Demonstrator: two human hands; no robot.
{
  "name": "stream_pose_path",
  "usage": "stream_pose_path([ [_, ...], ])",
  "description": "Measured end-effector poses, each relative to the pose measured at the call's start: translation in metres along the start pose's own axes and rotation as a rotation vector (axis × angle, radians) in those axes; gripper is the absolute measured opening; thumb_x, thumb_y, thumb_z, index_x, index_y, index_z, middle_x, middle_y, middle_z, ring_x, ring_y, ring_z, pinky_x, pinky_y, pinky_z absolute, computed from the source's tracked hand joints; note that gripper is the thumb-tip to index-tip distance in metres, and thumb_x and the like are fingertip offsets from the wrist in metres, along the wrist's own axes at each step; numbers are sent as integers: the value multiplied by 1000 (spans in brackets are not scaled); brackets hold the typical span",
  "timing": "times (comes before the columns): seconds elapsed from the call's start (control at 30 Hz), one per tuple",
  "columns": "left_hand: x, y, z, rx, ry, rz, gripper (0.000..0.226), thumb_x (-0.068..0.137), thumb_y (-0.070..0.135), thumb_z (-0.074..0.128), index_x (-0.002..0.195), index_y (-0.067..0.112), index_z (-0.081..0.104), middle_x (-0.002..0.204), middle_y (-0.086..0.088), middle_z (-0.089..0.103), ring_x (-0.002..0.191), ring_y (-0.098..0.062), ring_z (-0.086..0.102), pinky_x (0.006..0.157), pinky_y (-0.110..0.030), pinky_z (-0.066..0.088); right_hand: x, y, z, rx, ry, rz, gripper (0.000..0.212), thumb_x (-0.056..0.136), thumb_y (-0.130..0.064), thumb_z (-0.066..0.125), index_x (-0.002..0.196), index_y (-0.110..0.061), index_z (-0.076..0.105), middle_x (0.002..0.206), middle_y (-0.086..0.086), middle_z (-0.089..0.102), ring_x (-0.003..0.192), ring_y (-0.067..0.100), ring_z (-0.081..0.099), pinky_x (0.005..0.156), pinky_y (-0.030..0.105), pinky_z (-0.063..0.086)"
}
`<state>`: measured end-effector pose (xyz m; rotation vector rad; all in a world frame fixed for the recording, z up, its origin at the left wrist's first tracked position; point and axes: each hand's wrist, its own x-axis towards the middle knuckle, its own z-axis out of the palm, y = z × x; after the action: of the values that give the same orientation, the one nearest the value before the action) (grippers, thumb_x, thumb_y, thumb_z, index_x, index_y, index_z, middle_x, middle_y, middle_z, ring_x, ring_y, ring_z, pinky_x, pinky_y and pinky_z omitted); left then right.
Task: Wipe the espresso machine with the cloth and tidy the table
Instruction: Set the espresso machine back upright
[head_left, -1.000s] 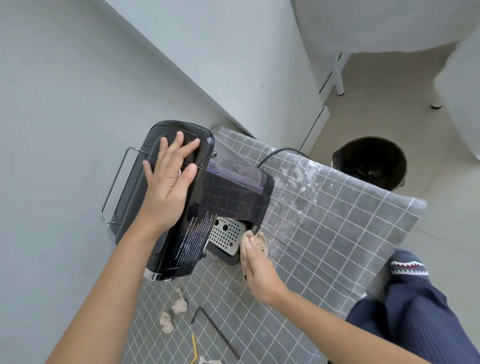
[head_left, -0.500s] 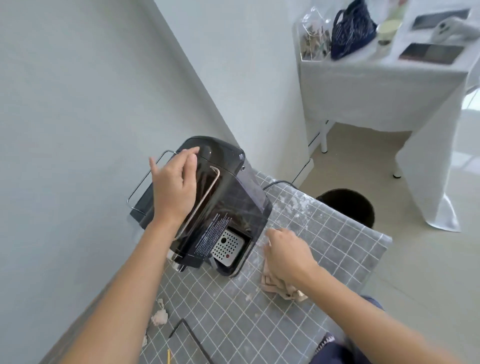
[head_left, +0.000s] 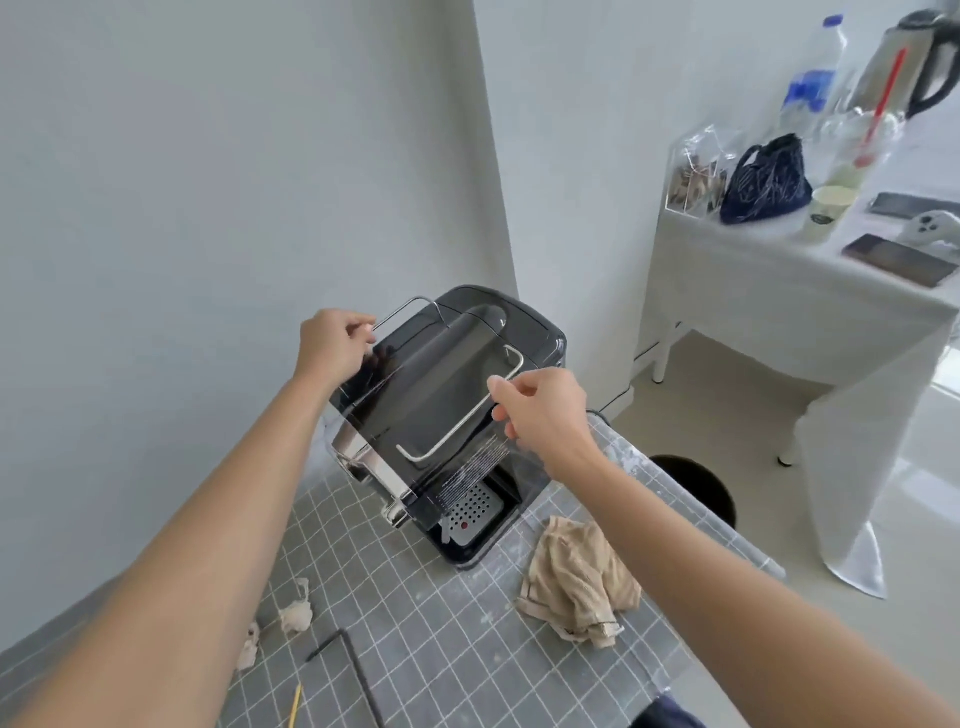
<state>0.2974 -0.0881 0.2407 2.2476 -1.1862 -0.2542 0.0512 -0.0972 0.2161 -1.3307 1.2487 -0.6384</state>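
The black espresso machine (head_left: 447, 395) stands on the grey checked tablecloth (head_left: 447, 644), against the wall. Two metal rails run along its top. My left hand (head_left: 332, 345) grips the left rail at its near end. My right hand (head_left: 540, 413) pinches the right rail at the machine's right edge. The beige cloth (head_left: 576, 582) lies crumpled on the table, right of the machine's drip tray, with neither hand on it.
Crumpled paper scraps (head_left: 296, 613) lie near the table's left edge, with a black bent rod (head_left: 358, 675) and a yellow stick (head_left: 295, 704) nearer me. A black bin (head_left: 696, 488) stands on the floor beyond the table's right edge. A cluttered white table (head_left: 779, 291) stands at the back right.
My right hand has let go of the cloth, left it on the table and risen to the right rail. My left hand slid from the machine's top to the left rail.
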Motion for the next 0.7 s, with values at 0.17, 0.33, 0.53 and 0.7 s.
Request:
stream_pose_path([
  [0.17, 13, 1, 1, -14, -38, -73, 19, 93, 9, 56, 98, 3, 73, 100, -11, 74, 90, -21, 67, 86, -24, 47, 10, -1, 4, 77, -31, 53, 33, 91, -19, 63, 60, -8, 68, 60, 2, 67, 47, 12, 52, 53, 25, 47],
  [0.33, 15, -4, -5, -28, -75, -178, 21, 96, 6, 50, 95, -5, 68, 108, -12, 71, 101, -25, 65, 86, -25, 43, 34, -14, -5, 23, -118, 13, 29, 93, -17, 61, 72, 1, 69, 62, 4, 62, 52, 16, 48, 53, 27, 45],
  [0.53, -13, -9, -25, -329, -44, -428, 27, 96, -2, 48, 70, 4, 55, 81, -14, 58, 47, -10, 51, 39, -14, 43, 106, -50, -10, -142, -220, -142, 31, 91, -17, 60, 63, -5, 67, 53, -2, 55, 47, 14, 42, 52, 28, 38],
  [0.7, -44, 0, -31, -612, -7, -570, 8, 93, -1, 55, 87, -6, 58, 72, -15, 57, 39, -5, 61, 45, -21, 55, 152, -75, -7, -299, -330, -211, 36, 91, -18, 58, 55, -14, 57, 53, 0, 44, 43, 14, 33, 43, 20, 28],
])
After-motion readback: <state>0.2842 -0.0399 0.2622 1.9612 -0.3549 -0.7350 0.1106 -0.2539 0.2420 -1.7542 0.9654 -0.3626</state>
